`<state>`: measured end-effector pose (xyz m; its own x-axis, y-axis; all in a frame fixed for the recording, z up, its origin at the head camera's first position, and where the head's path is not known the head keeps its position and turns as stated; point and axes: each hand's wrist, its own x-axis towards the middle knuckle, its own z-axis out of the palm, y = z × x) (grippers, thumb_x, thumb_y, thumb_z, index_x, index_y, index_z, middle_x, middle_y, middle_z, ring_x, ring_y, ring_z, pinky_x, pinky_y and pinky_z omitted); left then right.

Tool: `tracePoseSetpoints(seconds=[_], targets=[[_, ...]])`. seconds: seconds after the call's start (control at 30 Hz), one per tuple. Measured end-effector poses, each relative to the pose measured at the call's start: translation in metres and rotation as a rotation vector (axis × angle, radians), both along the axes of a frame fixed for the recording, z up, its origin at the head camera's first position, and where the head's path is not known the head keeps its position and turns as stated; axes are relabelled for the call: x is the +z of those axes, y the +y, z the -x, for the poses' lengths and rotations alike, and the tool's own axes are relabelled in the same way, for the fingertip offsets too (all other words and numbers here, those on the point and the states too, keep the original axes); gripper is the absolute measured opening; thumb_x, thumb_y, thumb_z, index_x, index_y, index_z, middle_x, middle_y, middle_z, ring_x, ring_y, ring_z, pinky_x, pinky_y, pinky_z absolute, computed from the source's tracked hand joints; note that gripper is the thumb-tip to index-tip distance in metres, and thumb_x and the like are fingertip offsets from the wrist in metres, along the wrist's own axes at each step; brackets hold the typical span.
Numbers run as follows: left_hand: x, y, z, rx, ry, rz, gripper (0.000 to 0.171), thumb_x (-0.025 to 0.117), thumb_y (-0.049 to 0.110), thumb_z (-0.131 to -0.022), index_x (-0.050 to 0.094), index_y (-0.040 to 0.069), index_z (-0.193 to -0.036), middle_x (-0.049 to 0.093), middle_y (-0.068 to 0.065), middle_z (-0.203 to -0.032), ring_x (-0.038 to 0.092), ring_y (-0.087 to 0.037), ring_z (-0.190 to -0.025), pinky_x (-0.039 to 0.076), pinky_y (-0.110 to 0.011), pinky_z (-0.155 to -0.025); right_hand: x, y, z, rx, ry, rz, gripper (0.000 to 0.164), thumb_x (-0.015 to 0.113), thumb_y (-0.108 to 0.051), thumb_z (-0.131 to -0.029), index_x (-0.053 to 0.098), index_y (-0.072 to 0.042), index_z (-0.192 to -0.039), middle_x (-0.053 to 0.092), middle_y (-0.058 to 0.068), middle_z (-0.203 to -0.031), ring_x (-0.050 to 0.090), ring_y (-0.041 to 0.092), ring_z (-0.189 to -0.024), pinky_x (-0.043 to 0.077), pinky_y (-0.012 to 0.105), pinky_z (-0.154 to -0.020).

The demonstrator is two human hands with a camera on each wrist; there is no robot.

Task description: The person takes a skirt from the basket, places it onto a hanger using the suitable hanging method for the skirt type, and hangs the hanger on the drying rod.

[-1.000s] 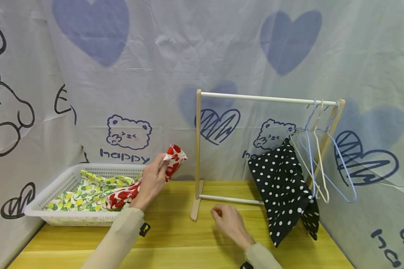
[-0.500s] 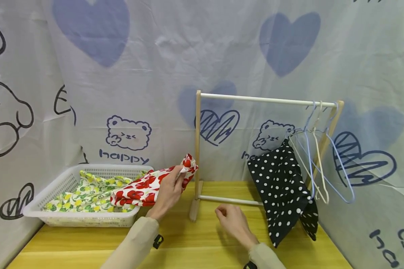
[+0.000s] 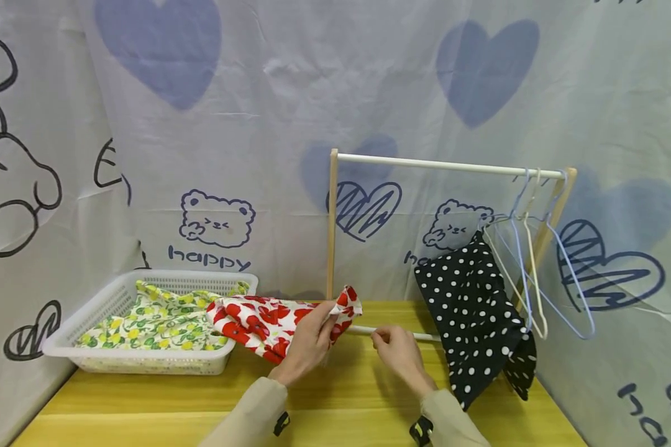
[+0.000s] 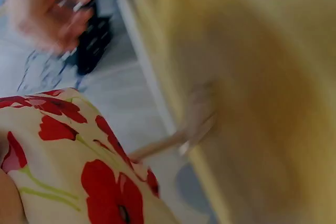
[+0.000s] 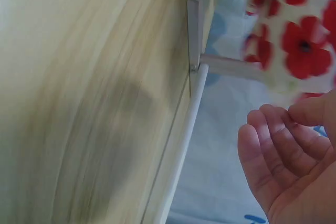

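Observation:
My left hand [image 3: 310,338] pinches a white cloth with red flowers [image 3: 257,318] near one end. The rest of the cloth stretches left past the basket's right rim. Up close in the left wrist view, the flowered cloth [image 4: 100,177] shows green stems. To the right, my right hand [image 3: 399,354] is held over the table with loosely curled fingers and nothing in them. The right wrist view shows that hand [image 5: 294,156] palm up, thumb close to the index finger, just below the flowered cloth [image 5: 299,40].
A white plastic basket [image 3: 145,363] holds a lemon-print cloth [image 3: 162,320]. Behind my hands stands a small rack [image 3: 425,163] of wood and white bars. Several hangers [image 3: 528,261] hang at its right end, with a black polka-dot cloth [image 3: 470,304] on one. The wooden table [image 3: 341,410] lies below.
My left hand has drawn the red-flowered cloth out of the basket, moving right and down toward my right hand. The right hand has shifted slightly right and up.

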<state>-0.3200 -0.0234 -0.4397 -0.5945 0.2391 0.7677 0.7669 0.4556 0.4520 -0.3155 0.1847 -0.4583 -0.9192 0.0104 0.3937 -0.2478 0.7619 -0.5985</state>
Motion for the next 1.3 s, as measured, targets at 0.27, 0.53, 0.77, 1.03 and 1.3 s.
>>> tracePoseSetpoints(seconds=[0.27,0.53,0.77,1.03,1.3], targets=[[-0.046,0.025,-0.004,-0.185,-0.31,0.238,0.025,0.049,0.029,-0.104,0.061,0.027,-0.126,0.065,0.01,-0.099,0.056,0.001,-0.077,0.049,-0.023,-0.075,-0.004,0.014,0.005,-0.016,-0.04,0.064,0.013,0.066,-0.013,-0.09,0.076,-0.009,-0.081,0.071,0.002,-0.07,0.057,0.005,-0.057,0.047,0.024,-0.056],[-0.043,0.019,-0.01,-0.348,-0.618,0.668,0.053,0.069,0.051,-0.087,0.058,0.025,-0.131,0.064,0.012,-0.117,0.059,-0.004,-0.104,0.05,-0.028,-0.089,-0.009,0.019,0.002,-0.017,-0.116,0.033,0.011,0.066,-0.012,-0.088,0.076,-0.007,-0.088,0.07,-0.001,-0.077,0.058,0.01,-0.07,0.047,0.028,-0.065],[-0.033,0.004,-0.004,-0.274,-0.763,0.67,0.057,0.067,0.051,-0.088,0.057,0.022,-0.136,0.061,0.006,-0.128,0.056,-0.01,-0.113,0.048,-0.037,-0.097,-0.016,0.027,0.003,0.044,-0.103,0.059,0.005,0.07,-0.008,-0.086,0.075,-0.006,-0.088,0.071,0.002,-0.082,0.062,0.014,-0.078,0.05,0.031,-0.072],[-0.027,-0.006,0.002,-0.224,-0.546,0.62,0.01,0.066,0.022,-0.095,0.07,0.012,-0.093,0.057,0.008,-0.073,0.044,-0.004,-0.062,0.04,-0.021,-0.061,-0.024,0.033,0.004,0.011,-0.156,0.183,0.007,0.068,-0.01,-0.088,0.074,-0.006,-0.09,0.069,0.005,-0.082,0.065,0.013,-0.068,0.056,0.031,-0.064],[-0.001,-0.02,0.022,0.11,-0.306,0.337,0.015,0.053,0.017,-0.102,0.066,0.015,-0.109,0.057,-0.003,-0.093,0.05,-0.012,-0.071,0.046,-0.026,-0.062,-0.027,0.033,-0.001,0.061,-0.226,0.284,0.014,0.06,-0.005,-0.092,0.067,0.005,-0.099,0.068,0.015,-0.077,0.066,0.024,-0.061,0.055,0.036,-0.053]])
